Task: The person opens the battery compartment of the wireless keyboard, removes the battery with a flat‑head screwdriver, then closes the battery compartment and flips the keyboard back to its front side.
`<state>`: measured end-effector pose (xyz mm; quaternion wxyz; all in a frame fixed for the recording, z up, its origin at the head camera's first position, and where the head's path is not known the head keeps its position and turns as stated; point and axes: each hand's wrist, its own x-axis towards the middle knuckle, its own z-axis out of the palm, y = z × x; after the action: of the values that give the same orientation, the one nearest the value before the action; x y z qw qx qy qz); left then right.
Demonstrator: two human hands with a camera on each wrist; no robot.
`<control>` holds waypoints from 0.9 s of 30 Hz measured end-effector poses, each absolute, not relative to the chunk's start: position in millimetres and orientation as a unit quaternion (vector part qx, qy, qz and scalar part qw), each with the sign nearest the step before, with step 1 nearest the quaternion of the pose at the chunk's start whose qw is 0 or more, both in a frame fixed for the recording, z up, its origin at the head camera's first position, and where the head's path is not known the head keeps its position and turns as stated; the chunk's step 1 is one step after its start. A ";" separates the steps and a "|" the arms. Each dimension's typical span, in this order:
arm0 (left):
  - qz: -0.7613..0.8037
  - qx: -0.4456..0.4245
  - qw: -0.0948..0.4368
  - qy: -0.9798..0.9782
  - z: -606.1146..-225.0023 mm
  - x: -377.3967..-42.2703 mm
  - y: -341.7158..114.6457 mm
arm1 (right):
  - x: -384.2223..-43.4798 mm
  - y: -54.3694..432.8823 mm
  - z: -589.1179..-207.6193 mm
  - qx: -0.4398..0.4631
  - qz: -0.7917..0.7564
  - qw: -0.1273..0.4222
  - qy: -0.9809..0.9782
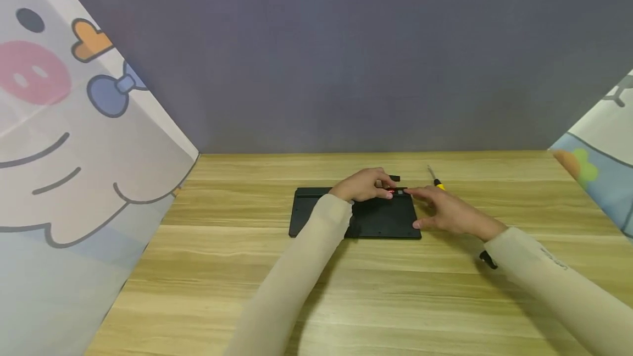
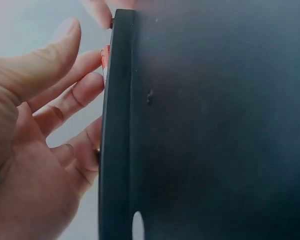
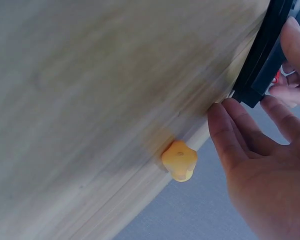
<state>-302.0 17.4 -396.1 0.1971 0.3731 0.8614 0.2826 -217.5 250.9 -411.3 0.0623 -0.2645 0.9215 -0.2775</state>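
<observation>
A flat black keyboard lies on the wooden table, apparently underside up, its long slot along the far edge. My left hand reaches over it to the far right part. Thumb and fingers there are around a small red battery, partly hidden by them. The battery shows beside the fingertips in the left wrist view. My right hand is at the keyboard's right end, fingertips touching the far corner and thumb by the short edge. In the right wrist view the right hand has fairly straight fingers.
A small black strip lies just beyond the keyboard. To its right is a screwdriver with a yellow and black handle, its tip pointing away. A grey wall rises behind the table, and printed panels stand at both sides.
</observation>
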 end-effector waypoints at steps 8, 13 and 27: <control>0.314 0.371 0.200 0.851 -399.5 -300.5 15.4 | -215.3 251.4 -409.3 -0.262 -0.283 0.069 0.920; 0.306 0.372 0.197 0.854 -402.6 -300.7 15.3 | -214.6 250.4 -407.9 -0.260 -0.280 0.075 0.921; 0.262 0.391 0.188 0.862 -403.6 -305.7 22.1 | -214.8 250.6 -407.8 -0.260 -0.287 0.074 0.919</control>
<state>-305.7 22.1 -403.6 0.1875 0.3907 0.8623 0.2619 -214.8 250.6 -407.8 0.0737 -0.2605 0.9189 -0.2869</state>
